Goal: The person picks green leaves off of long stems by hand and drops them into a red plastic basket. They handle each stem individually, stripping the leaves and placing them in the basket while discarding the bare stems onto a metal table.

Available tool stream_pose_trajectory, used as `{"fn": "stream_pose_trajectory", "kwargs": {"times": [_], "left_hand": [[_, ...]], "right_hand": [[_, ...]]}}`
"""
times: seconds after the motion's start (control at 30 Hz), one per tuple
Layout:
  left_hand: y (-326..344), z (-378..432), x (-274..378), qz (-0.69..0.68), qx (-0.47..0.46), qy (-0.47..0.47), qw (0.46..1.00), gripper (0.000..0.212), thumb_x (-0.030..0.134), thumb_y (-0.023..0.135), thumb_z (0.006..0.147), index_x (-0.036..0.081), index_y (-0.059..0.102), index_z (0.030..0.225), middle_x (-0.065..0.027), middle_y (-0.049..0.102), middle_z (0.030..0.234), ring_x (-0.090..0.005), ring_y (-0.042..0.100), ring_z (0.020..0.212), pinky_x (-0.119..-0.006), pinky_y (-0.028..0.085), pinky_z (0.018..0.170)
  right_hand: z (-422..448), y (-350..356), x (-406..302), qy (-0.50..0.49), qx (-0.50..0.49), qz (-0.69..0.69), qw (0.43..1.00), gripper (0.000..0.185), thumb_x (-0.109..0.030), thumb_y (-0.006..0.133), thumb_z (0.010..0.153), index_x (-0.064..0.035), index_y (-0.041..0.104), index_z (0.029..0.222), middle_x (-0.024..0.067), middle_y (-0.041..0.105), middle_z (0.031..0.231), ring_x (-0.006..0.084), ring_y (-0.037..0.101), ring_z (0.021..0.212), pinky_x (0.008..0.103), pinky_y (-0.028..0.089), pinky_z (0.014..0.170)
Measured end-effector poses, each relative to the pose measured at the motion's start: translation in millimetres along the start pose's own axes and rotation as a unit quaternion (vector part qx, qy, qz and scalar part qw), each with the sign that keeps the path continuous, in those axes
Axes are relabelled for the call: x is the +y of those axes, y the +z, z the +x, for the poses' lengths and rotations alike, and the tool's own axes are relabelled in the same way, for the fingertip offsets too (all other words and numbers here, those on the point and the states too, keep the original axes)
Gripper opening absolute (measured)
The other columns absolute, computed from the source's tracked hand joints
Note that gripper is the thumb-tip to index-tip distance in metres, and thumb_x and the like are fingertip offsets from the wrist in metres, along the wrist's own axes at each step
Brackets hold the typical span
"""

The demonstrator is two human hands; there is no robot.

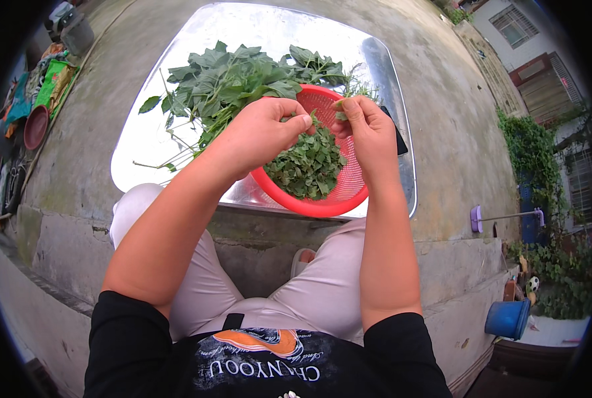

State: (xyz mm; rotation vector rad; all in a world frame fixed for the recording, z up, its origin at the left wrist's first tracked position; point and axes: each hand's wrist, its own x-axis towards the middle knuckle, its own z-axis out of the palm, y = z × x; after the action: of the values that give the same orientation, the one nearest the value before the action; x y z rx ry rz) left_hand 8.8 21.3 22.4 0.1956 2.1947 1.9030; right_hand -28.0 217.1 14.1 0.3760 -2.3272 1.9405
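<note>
A red plastic colander (306, 206) stands at the near edge of a shiny metal table (141, 144), holding a heap of torn green leaves (308, 166). Over its left side is my left hand (271, 132), thumb and forefinger pinched on a bit of green leaf. My right hand (368, 124), above the colander's right side, pinches a small green leaf piece (341, 115) between thumb and fingers. Leafy green stems (231, 74) lie piled behind and left of the colander. Thin bare stalks (358, 87) lie beyond my right hand.
A dark flat object (399, 137) lies on the table's right side, partly hidden by my right hand. Concrete steps (455, 268) run near my legs. A blue bucket (506, 319) stands at the lower right, and a reddish basin (36, 127) is at the far left.
</note>
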Motion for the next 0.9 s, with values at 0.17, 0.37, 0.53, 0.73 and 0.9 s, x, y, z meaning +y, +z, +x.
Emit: {"fn": "stream_pose_trajectory", "kwargs": {"times": [0.17,0.37,0.53,0.73,0.9], "left_hand": [[-3,2,-5,-0.002,-0.007,-0.013,1.0,0.019,0.021,0.058,0.1,0.004,0.065,0.094,0.0062,0.05,0.069,-0.0031,0.043,0.063,-0.021,0.035,0.058],[-1,2,-2,-0.04,-0.023,0.003,0.999,0.02,0.022,0.057,0.102,0.005,0.064,0.094,0.0062,0.049,0.068,-0.0035,0.042,0.062,-0.021,0.034,0.058],[-4,4,-5,-0.023,-0.021,-0.001,0.999,0.023,0.025,0.055,0.104,0.006,0.063,0.093,0.0056,0.051,0.07,-0.0037,0.042,0.062,-0.021,0.034,0.057],[-5,-3,-2,0.014,0.039,-0.012,0.999,0.02,0.022,0.056,0.102,0.005,0.061,0.093,0.0042,0.055,0.071,-0.0035,0.044,0.062,-0.022,0.034,0.054],[1,-2,3,0.048,-0.008,0.009,0.999,0.017,0.017,0.056,0.1,0.004,0.06,0.09,0.0039,0.055,0.069,-0.0042,0.044,0.062,-0.023,0.035,0.056]], "right_hand": [[-9,18,2,-0.112,-0.102,-0.062,0.987,0.015,-0.012,0.06,0.099,0.0008,0.063,0.092,0.0063,0.064,0.079,0.0128,0.062,0.072,0.0298,0.05,0.064],[0,5,3,-0.044,0.019,-0.101,0.994,0.012,-0.009,0.062,0.096,0.0004,0.061,0.089,0.0074,0.062,0.076,0.0139,0.057,0.064,0.0307,0.045,0.058],[-7,12,0,-0.1,-0.028,-0.049,0.993,0.009,-0.007,0.063,0.093,0.0009,0.061,0.091,0.0105,0.062,0.076,0.0168,0.059,0.065,0.0309,0.046,0.059],[-8,11,-3,-0.173,-0.04,-0.183,0.967,0.008,-0.008,0.062,0.093,-0.0004,0.06,0.095,0.0134,0.063,0.081,0.0245,0.061,0.07,0.0348,0.049,0.065],[-4,14,4,-0.198,0.058,-0.392,0.897,0.006,-0.005,0.058,0.093,-0.001,0.053,0.094,0.0165,0.062,0.09,0.0375,0.064,0.081,0.0472,0.05,0.071]]}}
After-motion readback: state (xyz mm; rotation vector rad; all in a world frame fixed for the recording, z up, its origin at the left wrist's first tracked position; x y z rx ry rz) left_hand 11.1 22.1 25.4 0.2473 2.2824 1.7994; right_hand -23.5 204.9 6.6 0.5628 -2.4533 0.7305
